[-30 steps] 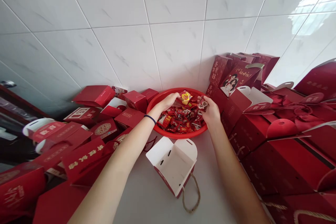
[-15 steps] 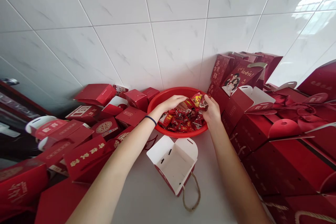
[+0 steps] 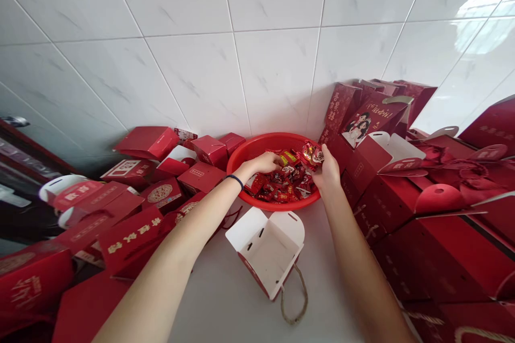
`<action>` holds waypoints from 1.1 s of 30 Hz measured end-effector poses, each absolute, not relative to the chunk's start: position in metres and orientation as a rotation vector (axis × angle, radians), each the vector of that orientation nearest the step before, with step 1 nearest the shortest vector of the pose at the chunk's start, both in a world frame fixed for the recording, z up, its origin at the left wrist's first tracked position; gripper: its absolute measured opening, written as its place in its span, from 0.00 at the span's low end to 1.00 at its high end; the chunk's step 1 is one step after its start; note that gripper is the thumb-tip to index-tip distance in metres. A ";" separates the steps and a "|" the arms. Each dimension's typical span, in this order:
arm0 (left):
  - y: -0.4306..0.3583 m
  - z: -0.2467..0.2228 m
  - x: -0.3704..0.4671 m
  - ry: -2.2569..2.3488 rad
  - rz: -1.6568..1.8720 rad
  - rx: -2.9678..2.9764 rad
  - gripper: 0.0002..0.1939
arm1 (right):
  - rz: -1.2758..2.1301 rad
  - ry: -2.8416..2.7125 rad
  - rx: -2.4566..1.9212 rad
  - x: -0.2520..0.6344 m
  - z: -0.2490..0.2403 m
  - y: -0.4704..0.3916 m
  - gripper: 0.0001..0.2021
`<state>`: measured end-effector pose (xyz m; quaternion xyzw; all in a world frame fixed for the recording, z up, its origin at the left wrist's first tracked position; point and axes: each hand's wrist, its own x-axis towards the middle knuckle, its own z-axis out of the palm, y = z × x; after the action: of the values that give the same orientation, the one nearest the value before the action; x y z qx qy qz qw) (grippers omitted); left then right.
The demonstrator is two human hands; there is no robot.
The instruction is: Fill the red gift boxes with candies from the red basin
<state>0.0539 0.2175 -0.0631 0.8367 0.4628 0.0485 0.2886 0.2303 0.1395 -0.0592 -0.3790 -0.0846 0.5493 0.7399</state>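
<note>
red box point(image 3: 132, 238): gold Chinese characters, indistinct | candy wrappers point(image 3: 311, 154): print too small

red packets point(image 3: 311, 154) held in right hand point(image 3: 328, 169) at red basin point(image 3: 277, 206); piled packets point(image 3: 284, 187) inside partly covered by left hand point(image 3: 264, 163); open box point(image 3: 272, 257) set on worktop point(image 3: 225, 295) in front.

marbled white tile wall point(image 3: 277, 77), grey tabletop point(image 3: 225, 300), red cartoon-printed package point(image 3: 373, 118)

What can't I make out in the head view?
Head view:
What the left hand grips, if anything: hidden by its fingers.
How many candies the right hand holds: fingers and wrappers overlap.
Red basin's floor: under the candy pile.
Leftmost red box: cut off by picture edge.
</note>
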 end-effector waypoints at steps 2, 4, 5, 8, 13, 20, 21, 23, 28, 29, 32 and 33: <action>0.220 -0.064 0.058 1.238 0.084 2.253 0.12 | 1.238 -0.164 -0.805 0.231 -0.058 0.140 0.07; 0.222 -0.065 0.061 1.245 0.041 2.266 0.11 | 1.262 -0.153 -0.772 0.231 -0.057 0.140 0.05; 0.222 -0.065 0.061 1.250 0.023 2.271 0.11 | 1.267 -0.147 -0.766 0.231 -0.056 0.140 0.05; 0.221 -0.063 0.061 1.276 -0.018 2.278 0.14 | 1.268 -0.119 -0.775 0.232 -0.054 0.138 0.05; 0.216 -0.054 0.059 1.292 -0.096 2.289 0.16 | 1.273 -0.137 -0.756 0.232 -0.054 0.139 0.04; 0.211 -0.056 0.062 1.351 -0.089 2.320 0.19 | 1.268 -0.160 -0.740 0.233 -0.058 0.141 0.03; 0.211 -0.056 0.062 1.356 -0.067 2.325 0.19 | 1.266 -0.163 -0.738 0.233 -0.059 0.142 0.03; 0.210 -0.056 0.061 1.367 0.012 2.338 0.16 | 1.260 -0.167 -0.735 0.232 -0.059 0.142 0.03; 0.211 -0.054 0.055 1.452 0.366 2.326 0.18 | 1.249 -0.175 -0.732 0.232 -0.058 0.141 0.03; 0.212 -0.054 0.053 1.465 0.426 2.310 0.19 | 1.247 -0.175 -0.732 0.231 -0.058 0.141 0.03; 0.216 -0.054 0.049 1.481 0.562 2.255 0.21 | 1.241 -0.174 -0.735 0.231 -0.057 0.140 0.02; 0.218 -0.055 0.048 1.485 0.600 2.233 0.21 | 1.239 -0.174 -0.736 0.231 -0.056 0.140 0.02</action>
<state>0.0483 0.2178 -0.0551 0.7970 0.5298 0.2142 0.1956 0.2307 0.1402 -0.0561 -0.3366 -0.0798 0.5666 0.7478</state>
